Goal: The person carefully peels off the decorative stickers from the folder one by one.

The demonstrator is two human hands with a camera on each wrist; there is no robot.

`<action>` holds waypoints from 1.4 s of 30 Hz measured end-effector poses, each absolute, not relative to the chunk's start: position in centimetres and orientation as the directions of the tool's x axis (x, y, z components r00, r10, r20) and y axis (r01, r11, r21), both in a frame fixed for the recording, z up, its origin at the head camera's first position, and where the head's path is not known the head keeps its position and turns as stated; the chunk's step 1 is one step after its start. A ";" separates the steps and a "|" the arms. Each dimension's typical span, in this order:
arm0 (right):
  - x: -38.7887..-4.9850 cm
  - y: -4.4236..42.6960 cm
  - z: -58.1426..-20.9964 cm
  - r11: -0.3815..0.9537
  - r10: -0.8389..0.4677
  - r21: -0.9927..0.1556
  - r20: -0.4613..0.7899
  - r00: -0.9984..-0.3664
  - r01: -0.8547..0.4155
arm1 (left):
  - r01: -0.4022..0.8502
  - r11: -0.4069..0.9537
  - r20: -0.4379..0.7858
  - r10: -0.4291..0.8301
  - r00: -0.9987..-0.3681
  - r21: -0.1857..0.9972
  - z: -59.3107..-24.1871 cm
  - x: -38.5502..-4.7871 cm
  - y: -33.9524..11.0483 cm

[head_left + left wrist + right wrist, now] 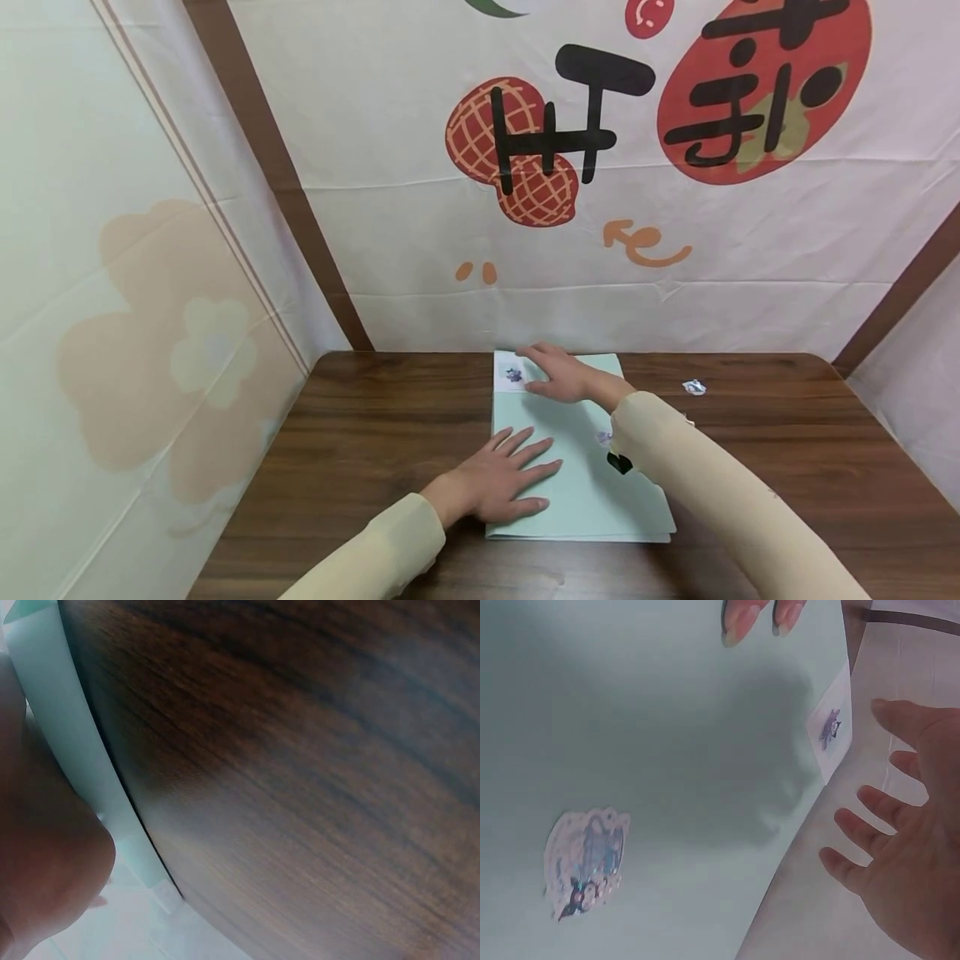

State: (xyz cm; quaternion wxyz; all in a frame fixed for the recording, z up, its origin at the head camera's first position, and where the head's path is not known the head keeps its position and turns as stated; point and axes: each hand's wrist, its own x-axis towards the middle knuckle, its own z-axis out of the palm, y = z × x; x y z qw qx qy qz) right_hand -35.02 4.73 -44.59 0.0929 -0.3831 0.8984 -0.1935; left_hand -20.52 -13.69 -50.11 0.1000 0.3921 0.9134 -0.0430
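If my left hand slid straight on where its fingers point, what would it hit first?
Probably the purple sticker on the green folder, roughly ahead of your left hand. Your right sleeve hangs close by, but its height is unclear.

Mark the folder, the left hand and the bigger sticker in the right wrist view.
Folder point(581, 471): head view, bare middle of its cover.
Left hand point(504, 485): head view, back of the hand.
Bigger sticker point(586, 861): right wrist view, middle of its printed face.
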 end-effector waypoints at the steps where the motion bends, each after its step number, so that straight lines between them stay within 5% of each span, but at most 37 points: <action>1: -35.1 4.6 -44.7 0.629 -0.726 -0.422 -0.019 -0.687 -0.653 | 0.725 0.689 -0.217 0.708 -0.672 0.000 -50.2 -20.5 -13.7; 42: -37.7 1.9 -47.7 0.663 -0.647 -0.495 -0.002 -0.763 -0.561 | 0.711 0.703 -0.248 0.686 -0.684 -0.013 -49.7 -20.3 -13.4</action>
